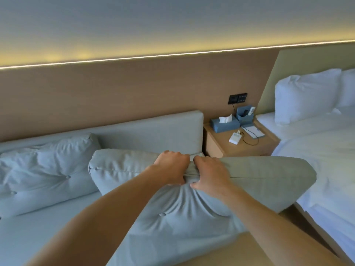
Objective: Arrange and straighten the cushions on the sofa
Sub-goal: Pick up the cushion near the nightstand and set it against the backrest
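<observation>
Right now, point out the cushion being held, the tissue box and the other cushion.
held cushion (172, 212): head view, front face near its button.
tissue box (224, 123): head view, front side.
other cushion (48, 169): head view, middle of its front face.

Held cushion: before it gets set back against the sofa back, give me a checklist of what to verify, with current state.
1. Both hands grip: left hand and right hand clench the held cushion at its top edge: ok.
2. Cushion straight: bunched at the grip, right corner overhanging the sofa's end: not ok.
3. Backrest spot free behind it: ok.
4. Left cushion tidy: creased, leaning: not ok.
5. Bedside table items clear of the swing: cannot tell.
</observation>
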`<state>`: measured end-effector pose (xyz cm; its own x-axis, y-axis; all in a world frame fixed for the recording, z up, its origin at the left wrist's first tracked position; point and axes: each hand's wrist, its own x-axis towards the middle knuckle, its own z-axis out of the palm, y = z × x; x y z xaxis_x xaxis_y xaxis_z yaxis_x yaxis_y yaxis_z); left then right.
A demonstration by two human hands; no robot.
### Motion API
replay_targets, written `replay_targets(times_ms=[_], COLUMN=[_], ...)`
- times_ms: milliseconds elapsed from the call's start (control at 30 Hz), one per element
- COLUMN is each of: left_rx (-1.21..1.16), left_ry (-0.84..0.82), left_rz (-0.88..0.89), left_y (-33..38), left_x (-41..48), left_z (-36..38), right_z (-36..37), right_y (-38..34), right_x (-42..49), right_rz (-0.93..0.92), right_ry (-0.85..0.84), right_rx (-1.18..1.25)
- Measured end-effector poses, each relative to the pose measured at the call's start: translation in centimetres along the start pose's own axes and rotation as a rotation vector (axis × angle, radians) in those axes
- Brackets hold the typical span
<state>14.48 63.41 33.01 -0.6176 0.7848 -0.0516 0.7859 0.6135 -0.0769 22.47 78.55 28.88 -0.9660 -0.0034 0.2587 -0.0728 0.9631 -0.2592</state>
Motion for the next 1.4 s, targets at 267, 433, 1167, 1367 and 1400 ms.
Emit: replay_targets(times_ms=[267, 433, 1167, 1367, 1400], left_rx=[-0.177, -0.222, -0.173, -0.241, -0.243], left_ry=[0.049, -0.022, -0.016, -0.17, -0.187], left_rz=[-0.136, -0.159, -0.331, -0.49, -0.494], left_y=[-8.6, -16.7, -36.3, -35.1, -35.6], left_x=[3.2, 7.9, 31.7, 32.9, 33.2], left_z=[2.6, 5.0, 22.1, 31.2, 31.2], right_z=[-4.0, 0.7, 20.9, 28.8, 29.2], right_y=[12.2, 11.8, 22.9, 28.2, 28.7], right_x=[5.9, 14.6, 42.6, 42.0, 42.3], right_rz=[0.092, 0.009, 0.006, 0.105, 0.099], right_ry=[-0.469, -0.357, -0.303, -0.481, -0.47], right_rx=[-0.229, -0.186, -0.348, -0.249, -0.23])
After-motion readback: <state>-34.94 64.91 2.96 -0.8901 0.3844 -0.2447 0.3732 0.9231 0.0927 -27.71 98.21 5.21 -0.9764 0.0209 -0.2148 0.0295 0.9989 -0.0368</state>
